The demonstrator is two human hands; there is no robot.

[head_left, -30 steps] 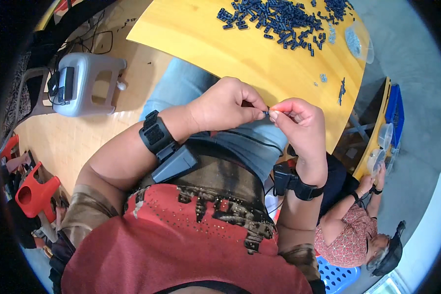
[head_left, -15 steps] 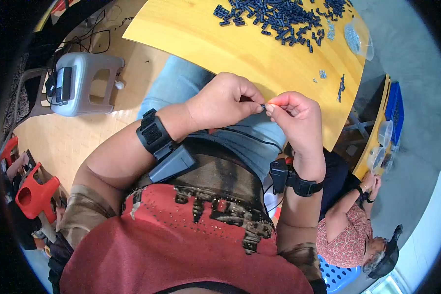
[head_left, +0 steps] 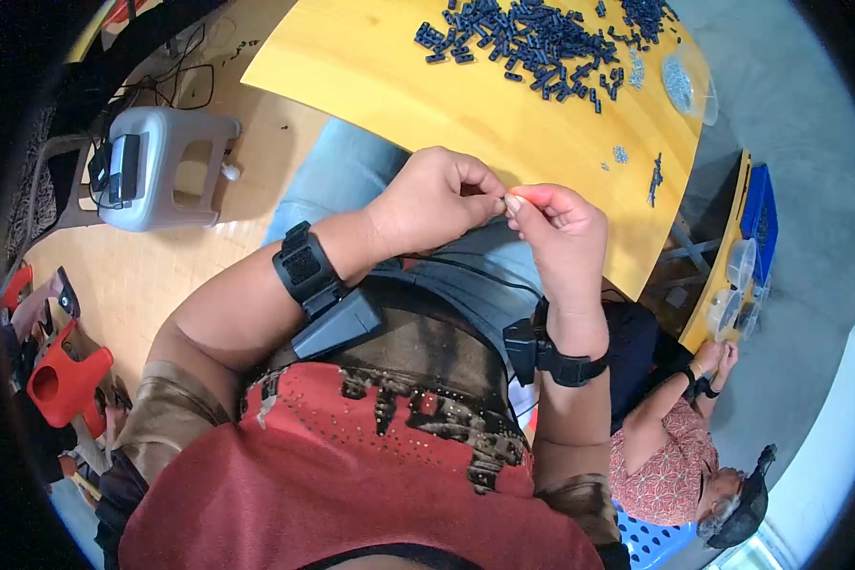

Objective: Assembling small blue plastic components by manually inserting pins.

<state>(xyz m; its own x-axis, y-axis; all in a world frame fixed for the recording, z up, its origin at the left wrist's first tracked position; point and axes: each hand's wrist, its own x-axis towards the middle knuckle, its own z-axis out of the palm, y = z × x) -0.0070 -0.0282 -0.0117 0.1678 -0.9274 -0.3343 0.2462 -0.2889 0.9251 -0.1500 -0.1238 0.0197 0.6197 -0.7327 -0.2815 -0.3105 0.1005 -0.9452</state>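
Note:
My left hand [head_left: 439, 201] and my right hand [head_left: 562, 226] meet above my lap, close to the near edge of the yellow table [head_left: 351, 57]. Thumb and forefinger of each hand are pinched together, tip against tip. A tiny dark part seems to sit between them, but the fingertips cover nearly all of it. On the table beyond lies a big pile of small black plastic parts [head_left: 532, 43]. Nearer the right edge are a little heap of tiny silvery pieces [head_left: 620, 154] and a short row of joined black parts [head_left: 655, 180].
A clear round dish [head_left: 677, 84] of silvery pieces sits at the table's right edge. A grey plastic stool [head_left: 166, 171] bearing a black device stands at left. Low at right, a person in a patterned shirt [head_left: 670, 456] works at another yellow table with a blue tray [head_left: 759, 214].
My right hand has shifted slightly left, closer against the left fingertips. The dark part that showed between the fingers is now mostly covered. The view has tilted a little.

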